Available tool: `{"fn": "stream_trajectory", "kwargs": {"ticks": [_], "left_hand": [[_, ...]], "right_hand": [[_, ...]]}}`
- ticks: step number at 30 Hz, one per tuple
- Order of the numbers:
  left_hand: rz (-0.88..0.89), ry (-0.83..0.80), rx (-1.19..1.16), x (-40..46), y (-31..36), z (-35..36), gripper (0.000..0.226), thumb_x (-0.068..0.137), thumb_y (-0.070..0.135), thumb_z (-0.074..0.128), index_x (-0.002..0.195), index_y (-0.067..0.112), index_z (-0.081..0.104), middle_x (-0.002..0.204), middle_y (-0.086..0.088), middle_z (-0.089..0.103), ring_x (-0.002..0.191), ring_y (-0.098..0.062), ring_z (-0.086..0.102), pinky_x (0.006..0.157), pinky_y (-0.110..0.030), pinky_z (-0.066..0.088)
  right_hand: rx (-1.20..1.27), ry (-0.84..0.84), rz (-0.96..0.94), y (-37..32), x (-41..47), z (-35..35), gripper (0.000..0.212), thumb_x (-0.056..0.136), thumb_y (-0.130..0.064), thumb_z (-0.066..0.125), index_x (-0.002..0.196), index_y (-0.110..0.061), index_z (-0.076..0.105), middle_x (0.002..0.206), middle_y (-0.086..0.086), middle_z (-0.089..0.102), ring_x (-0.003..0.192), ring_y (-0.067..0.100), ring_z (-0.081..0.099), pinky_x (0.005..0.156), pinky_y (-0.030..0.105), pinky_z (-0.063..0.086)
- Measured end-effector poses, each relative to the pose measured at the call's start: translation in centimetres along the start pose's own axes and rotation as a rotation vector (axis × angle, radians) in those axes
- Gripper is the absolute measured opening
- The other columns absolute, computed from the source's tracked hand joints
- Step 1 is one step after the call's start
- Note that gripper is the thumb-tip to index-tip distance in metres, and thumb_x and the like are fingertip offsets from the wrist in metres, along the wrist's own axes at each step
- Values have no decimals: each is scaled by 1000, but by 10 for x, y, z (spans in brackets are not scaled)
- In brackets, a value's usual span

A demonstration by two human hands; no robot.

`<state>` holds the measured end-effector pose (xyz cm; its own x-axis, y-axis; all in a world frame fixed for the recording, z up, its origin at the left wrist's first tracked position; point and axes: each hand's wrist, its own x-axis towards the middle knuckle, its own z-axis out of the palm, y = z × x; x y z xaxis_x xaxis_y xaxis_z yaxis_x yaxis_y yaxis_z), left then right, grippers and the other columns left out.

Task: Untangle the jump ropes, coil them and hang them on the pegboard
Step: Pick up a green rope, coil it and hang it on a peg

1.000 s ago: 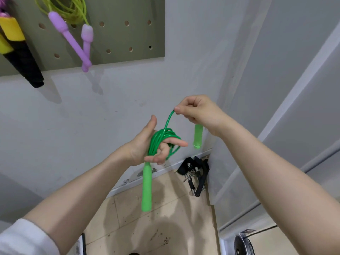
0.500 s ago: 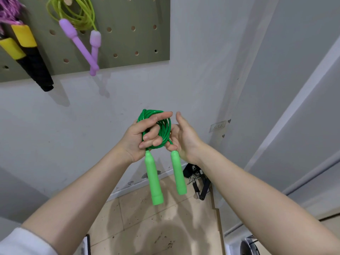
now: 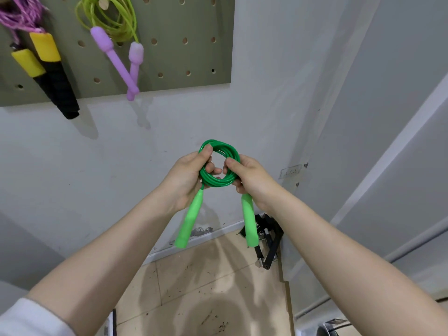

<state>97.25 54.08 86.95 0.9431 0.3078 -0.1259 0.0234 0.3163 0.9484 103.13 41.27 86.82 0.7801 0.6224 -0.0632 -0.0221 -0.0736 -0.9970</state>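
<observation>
A green jump rope (image 3: pixel 219 181) is wound into a small round coil held up in front of the wall. My left hand (image 3: pixel 188 177) grips the coil's left side, thumb over the top. My right hand (image 3: pixel 249 177) pinches its right side. Both green handles hang below, one (image 3: pixel 189 220) under the left hand, one (image 3: pixel 249 223) under the right. Up left is the olive pegboard (image 3: pixel 194 25). On it hang a yellow-green rope with lilac handles (image 3: pixel 114 23) and a pink rope with yellow-and-black handles (image 3: pixel 46 66).
Black straps with metal clips (image 3: pixel 269 241) lie on the tan floor by the wall corner. A white wall socket (image 3: pixel 291 170) sits right of my hands. A round metal object (image 3: pixel 337 329) shows at the bottom right edge.
My right hand finished the last wrap and came onto the coil. The coil went from around my left palm to a ring held between both hands, slightly raised. The view tilted up toward the pegboard.
</observation>
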Motion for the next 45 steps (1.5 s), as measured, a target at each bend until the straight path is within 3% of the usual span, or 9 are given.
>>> {"fn": "stream_trajectory", "kwargs": {"ticks": [7,13,21,27,32,36,39,42,45], "left_hand": [[-73,49,30,1,1,-2,22,97,33,44,87,15,51,92,-4,54,79,-26,68,65,-38,57],[-112,63,288,3,2,-19,32,99,34,43,120,12,53,114,-6,66,74,-27,71,64,-33,56],[-135,-8,385,1,-6,-9,27,96,37,46,106,16,60,92,-4,69,61,-17,65,61,-31,58],[-118,1,408,1,-7,-7,31,98,38,43,111,16,60,110,-5,67,71,-21,68,74,-40,58],[11,27,320,0,-1,6,22,98,31,45,100,16,61,92,-1,70,71,-20,68,62,-30,56],[67,7,307,-4,2,8,21,98,29,44,96,19,63,84,4,71,65,-12,67,56,-23,52],[56,-30,300,-4,8,7,26,99,28,42,101,16,65,90,2,70,65,-8,67,52,-23,52],[51,-44,299,0,16,9,24,98,29,44,98,19,65,88,-1,66,63,-10,64,50,-24,52],[36,-13,289,4,15,13,20,97,29,46,94,19,63,78,-1,56,59,-6,62,47,-20,49]], "right_hand": [[129,-204,101,16,-1,-24,16,97,-13,45,101,-7,60,83,1,67,53,9,54,54,17,43],[-377,-289,162,7,-3,-52,24,98,-10,42,78,-18,54,71,-5,70,57,2,49,57,19,36],[309,79,31,-29,2,-23,25,100,-18,40,78,-15,51,73,6,69,57,8,63,50,18,50],[-479,340,-577,-6,1,-12,20,93,-19,47,88,-13,65,79,9,69,66,16,63,67,29,48],[-1051,364,-868,16,9,5,40,88,-25,43,124,-18,59,122,4,61,110,25,51,91,34,40],[-229,31,-240,7,5,3,88,84,-6,63,149,-27,7,125,3,52,106,16,57,92,27,45],[530,-237,39,-3,12,-14,83,61,-33,85,131,-14,45,110,8,61,99,19,62,81,36,53],[586,-255,33,-6,18,-14,64,76,-67,53,111,-14,58,96,7,65,91,21,62,77,34,49],[486,-168,35,-1,21,-2,58,92,-61,24,101,-16,60,75,1,62,65,13,59,65,27,49]]}}
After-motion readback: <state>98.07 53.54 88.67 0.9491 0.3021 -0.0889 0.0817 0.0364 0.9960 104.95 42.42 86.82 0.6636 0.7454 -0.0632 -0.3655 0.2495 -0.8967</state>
